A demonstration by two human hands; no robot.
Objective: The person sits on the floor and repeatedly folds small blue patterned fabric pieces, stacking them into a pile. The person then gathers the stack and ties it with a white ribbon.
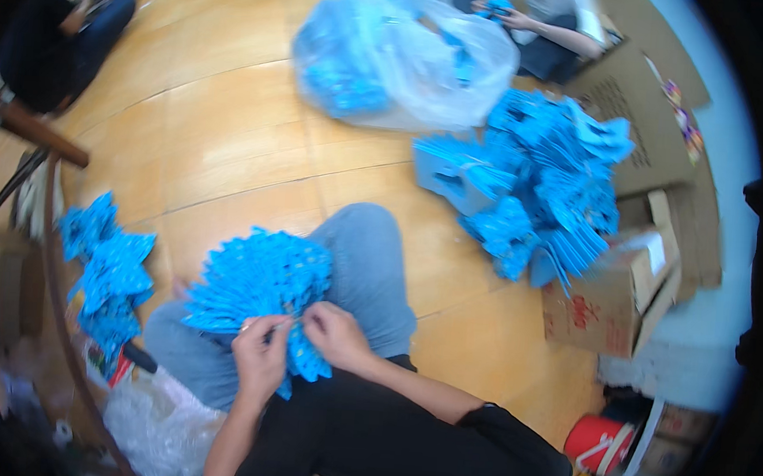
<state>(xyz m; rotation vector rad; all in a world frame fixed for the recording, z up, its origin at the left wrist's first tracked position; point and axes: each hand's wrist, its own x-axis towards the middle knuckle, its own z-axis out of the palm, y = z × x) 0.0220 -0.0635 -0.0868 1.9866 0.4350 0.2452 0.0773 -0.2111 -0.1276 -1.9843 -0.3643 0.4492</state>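
Note:
A bright blue pleated bundle, fanned out with a jagged edge and small light spots, lies across my crossed legs in grey-blue trousers. At its narrowed, gathered part, my left hand pinches with thumb and fingers from the near side. My right hand is closed in a pinch just beside it, the fingertips of both hands almost meeting over the folds. Whether a thin tie or thread is between the fingers is too small to tell. A further piece of the bundle hangs below my hands toward my lap.
Blue pleated pieces are heaped at the right, with several more at the left. A large clear bag of blue pieces stands ahead. Cardboard boxes, a red bucket and clear plastic lie around. Two people sit farther off.

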